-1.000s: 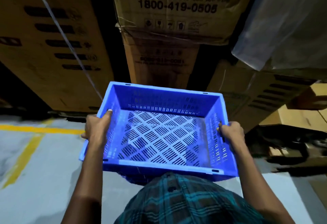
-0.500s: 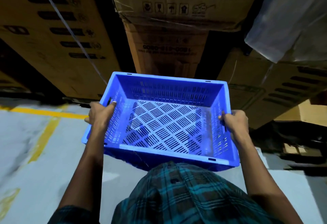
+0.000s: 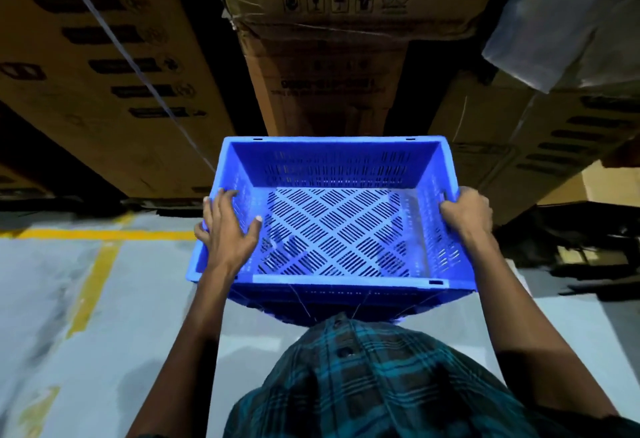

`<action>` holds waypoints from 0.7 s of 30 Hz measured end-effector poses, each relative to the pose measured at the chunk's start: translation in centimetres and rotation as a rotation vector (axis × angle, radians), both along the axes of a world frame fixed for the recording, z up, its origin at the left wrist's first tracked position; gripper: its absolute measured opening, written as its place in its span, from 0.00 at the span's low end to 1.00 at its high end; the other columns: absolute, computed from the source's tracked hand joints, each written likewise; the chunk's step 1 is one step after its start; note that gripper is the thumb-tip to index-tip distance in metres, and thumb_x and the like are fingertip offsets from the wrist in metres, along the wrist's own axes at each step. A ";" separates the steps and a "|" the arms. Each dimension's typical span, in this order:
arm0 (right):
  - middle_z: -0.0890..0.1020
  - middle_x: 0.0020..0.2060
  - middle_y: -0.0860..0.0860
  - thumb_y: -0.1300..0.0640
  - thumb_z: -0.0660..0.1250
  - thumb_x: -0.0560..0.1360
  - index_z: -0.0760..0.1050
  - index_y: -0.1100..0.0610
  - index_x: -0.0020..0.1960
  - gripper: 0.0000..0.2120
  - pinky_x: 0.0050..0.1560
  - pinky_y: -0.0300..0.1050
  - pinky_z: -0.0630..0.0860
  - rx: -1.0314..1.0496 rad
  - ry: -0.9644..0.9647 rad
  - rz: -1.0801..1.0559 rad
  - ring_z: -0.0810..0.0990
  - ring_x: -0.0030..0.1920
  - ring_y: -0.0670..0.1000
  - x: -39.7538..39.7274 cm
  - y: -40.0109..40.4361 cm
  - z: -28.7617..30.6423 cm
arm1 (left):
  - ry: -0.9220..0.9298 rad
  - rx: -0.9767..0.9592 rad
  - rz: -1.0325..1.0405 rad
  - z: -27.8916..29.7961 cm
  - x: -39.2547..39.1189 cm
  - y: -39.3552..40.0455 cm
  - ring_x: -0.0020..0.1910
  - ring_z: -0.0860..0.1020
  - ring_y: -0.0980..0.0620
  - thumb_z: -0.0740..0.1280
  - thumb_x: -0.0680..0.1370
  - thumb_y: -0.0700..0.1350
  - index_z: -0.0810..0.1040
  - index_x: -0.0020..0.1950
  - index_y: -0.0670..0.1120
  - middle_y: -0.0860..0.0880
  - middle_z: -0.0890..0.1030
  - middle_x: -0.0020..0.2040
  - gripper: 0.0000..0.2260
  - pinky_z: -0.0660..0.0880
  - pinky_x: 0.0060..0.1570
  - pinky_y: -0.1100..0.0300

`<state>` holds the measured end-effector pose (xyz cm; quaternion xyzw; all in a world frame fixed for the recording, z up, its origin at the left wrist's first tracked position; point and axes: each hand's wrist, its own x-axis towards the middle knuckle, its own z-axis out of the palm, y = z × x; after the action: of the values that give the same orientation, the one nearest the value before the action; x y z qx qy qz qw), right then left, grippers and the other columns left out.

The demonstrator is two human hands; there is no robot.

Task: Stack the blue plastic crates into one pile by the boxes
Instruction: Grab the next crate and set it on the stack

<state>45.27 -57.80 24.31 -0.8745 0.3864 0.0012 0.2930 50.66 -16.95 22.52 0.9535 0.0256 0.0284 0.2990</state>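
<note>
I hold one blue plastic crate (image 3: 332, 229) in front of my chest, its slotted floor facing up and nothing inside it. My left hand (image 3: 227, 229) lies over the crate's left rim, thumb inside the wall and fingers spread down the outside. My right hand (image 3: 465, 216) grips the right rim, fingers curled over the edge. The crate's far side points at the stacked cardboard boxes (image 3: 329, 91). No other crate shows.
Tall cardboard boxes (image 3: 104, 74) rise to the left, centre and right, one on the right under a plastic sheet (image 3: 571, 22). A thin strap (image 3: 138, 67) runs diagonally past the left boxes. The grey floor carries yellow lines (image 3: 93, 235). Dark pallet parts (image 3: 588, 257) lie low right.
The crate has come closer to the boxes. My left hand has shifted from gripping the side wall to lying over the rim with fingers spread. My right hand keeps its hold.
</note>
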 end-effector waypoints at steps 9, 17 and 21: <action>0.81 0.52 0.65 0.54 0.66 0.72 0.72 0.60 0.61 0.19 0.48 0.54 0.74 -0.212 0.034 -0.103 0.79 0.54 0.68 -6.3 5.3 0.2 | 0.039 0.022 -0.656 1.1 -4.0 0.7 0.67 0.74 0.47 0.63 0.77 0.64 0.68 0.70 0.53 0.51 0.76 0.69 0.26 0.68 0.64 0.47; 0.59 0.77 0.62 0.49 0.63 0.76 0.56 0.60 0.79 0.36 0.68 0.61 0.65 -0.156 -0.098 -0.256 0.63 0.69 0.70 -11.6 11.4 -2.0 | -0.089 0.196 -0.875 0.2 -4.3 2.8 0.55 0.82 0.45 0.72 0.74 0.51 0.75 0.63 0.52 0.51 0.84 0.58 0.18 0.77 0.52 0.53; 0.41 0.80 0.58 0.44 0.58 0.81 0.54 0.55 0.80 0.32 0.73 0.66 0.55 -0.075 -0.066 -0.285 0.50 0.75 0.74 -11.3 15.1 -2.3 | -0.069 0.232 -0.850 0.5 -4.1 2.8 0.56 0.82 0.45 0.68 0.75 0.47 0.75 0.64 0.54 0.52 0.84 0.59 0.17 0.77 0.49 0.53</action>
<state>33.98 -42.70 22.02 -0.8206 0.4968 -0.0835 0.2699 46.59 -14.11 23.05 0.9050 -0.3822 -0.0625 0.1759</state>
